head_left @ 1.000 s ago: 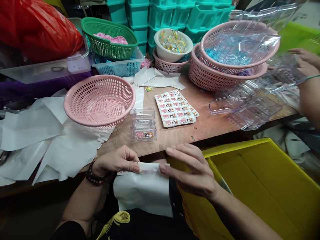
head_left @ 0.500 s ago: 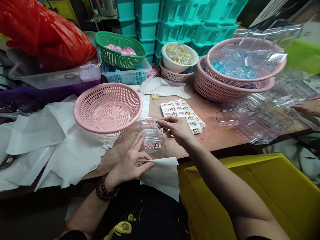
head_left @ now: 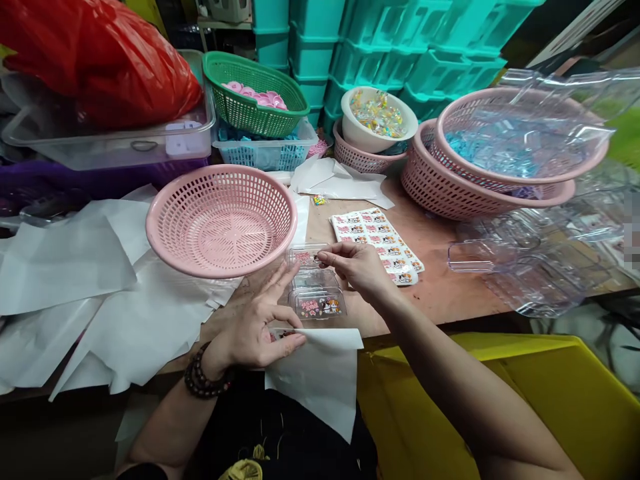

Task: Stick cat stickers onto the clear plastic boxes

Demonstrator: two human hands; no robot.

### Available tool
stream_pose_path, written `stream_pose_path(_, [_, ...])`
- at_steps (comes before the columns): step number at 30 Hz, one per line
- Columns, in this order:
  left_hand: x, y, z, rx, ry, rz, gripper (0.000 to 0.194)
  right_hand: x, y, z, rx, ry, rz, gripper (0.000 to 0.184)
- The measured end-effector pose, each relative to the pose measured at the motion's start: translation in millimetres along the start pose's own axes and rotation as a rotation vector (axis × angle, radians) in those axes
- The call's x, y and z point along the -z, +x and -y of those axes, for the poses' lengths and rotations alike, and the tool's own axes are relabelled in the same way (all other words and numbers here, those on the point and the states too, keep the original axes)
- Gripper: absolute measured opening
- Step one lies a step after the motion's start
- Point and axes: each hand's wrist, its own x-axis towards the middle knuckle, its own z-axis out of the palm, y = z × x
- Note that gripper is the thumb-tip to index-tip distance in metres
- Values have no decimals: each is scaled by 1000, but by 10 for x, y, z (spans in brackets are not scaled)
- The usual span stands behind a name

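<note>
In the head view, my left hand (head_left: 253, 327) pinches a white backing sheet (head_left: 320, 380) between thumb and forefinger; a printed sticker still shows at its folded edge. The hand's other fingers stretch forward to a small clear plastic case (head_left: 315, 281) lying opened out on the table. My right hand (head_left: 357, 268) is closed on the right end of a pink-lettered sticker (head_left: 304, 257) at the case's far half. On its near half is a cartoon-animal sticker (head_left: 327, 307). Just behind my right hand lies a stack of sticker sheets (head_left: 373, 230).
A pink basket (head_left: 220, 267) stands left of the case, beside strewn white papers (head_left: 65, 267). Clear plastic cases (head_left: 540, 280) pile up at right, below stacked pink baskets (head_left: 440, 190). A white bowl of small wrapped items (head_left: 377, 143) stands behind. A yellow bin (head_left: 525, 380) is at lower right.
My right hand has gone from the backing sheet in my lap to the case's far half, bringing a sticker. My left hand has moved forward to the case, still pinching the sheet.
</note>
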Motion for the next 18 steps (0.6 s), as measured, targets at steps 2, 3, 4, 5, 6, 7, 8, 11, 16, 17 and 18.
stream_pose_path(2, [19,26,-14,1,24,24,5,2,5,-16,5,2,-4,37])
stream_pose_path(3, [23,39,-20,0,41,31,6,4,8,-25,5,5,-6,37])
stream_pose_path(4, [26,53,-27,-1,60,38,7,7,10,-34,5,7,-7,38])
stream_pose_path(5, [28,67,-34,-3,78,44,8,9,12,-43,5,10,-9,38])
stream_pose_path(6, [29,83,-42,-6,95,49,9,11,13,-52,5,14,-12,38])
stream_pose_path(7, [29,100,-49,-10,108,56,9,11,15,-60,7,16,-15,37])
stream_pose_path(8, [29,119,-54,-12,117,66,9,11,16,-66,8,18,-16,37])
stream_pose_path(11, [20,177,-50,-11,125,106,7,5,24,-83,17,23,-16,38])
stream_pose_path(16, [-3,235,2,-1,114,145,5,-5,29,-105,108,-58,-29,41])
stream_pose_path(17, [-5,238,7,0,115,144,6,-11,21,-107,140,-114,-47,41])
stream_pose_path(18, [-6,239,9,3,120,143,6,-20,11,-109,174,-189,-73,39])
